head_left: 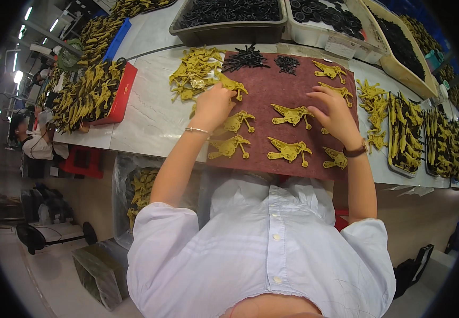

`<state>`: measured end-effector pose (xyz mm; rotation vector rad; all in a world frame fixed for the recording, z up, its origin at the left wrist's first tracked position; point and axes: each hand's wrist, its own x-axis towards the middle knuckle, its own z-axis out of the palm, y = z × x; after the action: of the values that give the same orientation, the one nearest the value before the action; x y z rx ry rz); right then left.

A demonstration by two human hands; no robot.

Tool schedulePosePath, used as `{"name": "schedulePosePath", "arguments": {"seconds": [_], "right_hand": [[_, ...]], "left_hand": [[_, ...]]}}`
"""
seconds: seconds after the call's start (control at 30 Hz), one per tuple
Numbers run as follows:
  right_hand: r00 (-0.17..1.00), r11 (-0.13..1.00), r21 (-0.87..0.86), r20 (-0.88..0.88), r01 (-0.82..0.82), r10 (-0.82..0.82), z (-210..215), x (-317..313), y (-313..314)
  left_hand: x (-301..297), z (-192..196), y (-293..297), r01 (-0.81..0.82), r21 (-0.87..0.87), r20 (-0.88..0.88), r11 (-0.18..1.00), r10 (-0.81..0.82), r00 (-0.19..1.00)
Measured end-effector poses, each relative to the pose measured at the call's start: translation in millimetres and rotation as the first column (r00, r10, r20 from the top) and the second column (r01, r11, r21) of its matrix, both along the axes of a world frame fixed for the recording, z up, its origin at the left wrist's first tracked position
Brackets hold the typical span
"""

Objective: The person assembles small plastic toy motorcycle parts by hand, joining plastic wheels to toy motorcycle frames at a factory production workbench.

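Note:
My left hand (212, 110) is closed on a yellow plastic part (233, 86) with a pointed end, at the upper left of the maroon mat (264, 95). My right hand (338, 117) hovers over the mat's right side with thumb and fingers apart, nothing visible between them. Partly behind its fingers lies another yellow part (346, 92). More such parts rest spaced out on the mat, among them a middle yellow part (291, 114) and a lower yellow part (289, 149). Small black sticks (245, 58) and a small black heap (287, 64) sit along the far edge.
A loose yellow pile (195, 69) lies left of the mat. Beyond stand a dark bin (228, 35) of black pieces and a white bin (341, 42) of black discs. Filled trays (405, 132) line the right; a red tray (124, 95) stands at left. Below the table is a plastic-lined box (124, 183).

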<state>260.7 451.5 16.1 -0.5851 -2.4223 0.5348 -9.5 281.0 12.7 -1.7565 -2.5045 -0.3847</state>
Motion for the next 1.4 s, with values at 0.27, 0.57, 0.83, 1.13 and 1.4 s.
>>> {"name": "schedulePosePath", "arguments": {"seconds": [0.27, 0.57, 0.83, 1.13, 1.4], "right_hand": [[0.906, 0.951, -0.125, 0.290, -0.284, 0.309, -16, -34, -4], [0.936, 0.959, -0.042, 0.211, -0.280, 0.282, -7, -25, -20], [0.943, 0.962, -0.083, 0.194, -0.260, 0.271, -15, -19, -30], [0.958, 0.969, -0.060, 0.146, -0.241, 0.248, -26, -15, -25], [0.975, 0.974, -0.057, 0.038, -0.218, 0.220, 2, -22, -36]], "left_hand": [[-26, 14, 14, 0.095, -0.154, -0.028, 0.983, -0.100, 0.995], [-46, 23, 31, 0.229, -0.316, 0.095, 0.921, -0.209, 0.973], [-36, 19, 51, 0.326, -0.162, 0.124, 0.931, -0.308, 0.943], [-26, 15, 55, 0.329, 0.045, 0.144, 0.943, -0.332, 0.932], [22, 61, 39, -0.064, 0.494, 0.868, 0.867, -0.496, -0.031]]}}
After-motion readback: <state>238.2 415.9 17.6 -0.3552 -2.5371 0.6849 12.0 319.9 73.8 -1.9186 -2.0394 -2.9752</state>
